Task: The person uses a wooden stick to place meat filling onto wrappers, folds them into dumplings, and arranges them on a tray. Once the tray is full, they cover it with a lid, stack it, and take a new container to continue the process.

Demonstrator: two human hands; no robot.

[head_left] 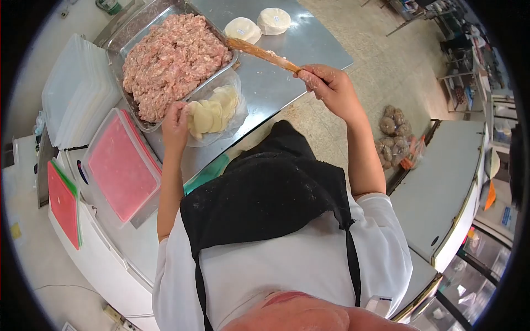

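Note:
My right hand (326, 87) is closed around the end of a wooden spatula (260, 53). Bits of meat cling to the spatula, and its far end reaches the corner of a metal pan (148, 130) heaped with raw ground meat (171, 60). Beside the pan, overlapping pale round dough wrappers (212, 114) lie on clear plastic (238, 113). My left hand (175, 120) is at the near edge of the pan, next to the wrappers, with its fingers curled together. What those fingers hold, if anything, is hidden.
Two white wrapped round packs (274, 21) sit on the metal table (326, 47). At left are stacked clear plastic lids (77, 91) and a red-bottomed lidded container (122, 165). Bags of round brownish items (393, 138) are at right, near a white chest (441, 182).

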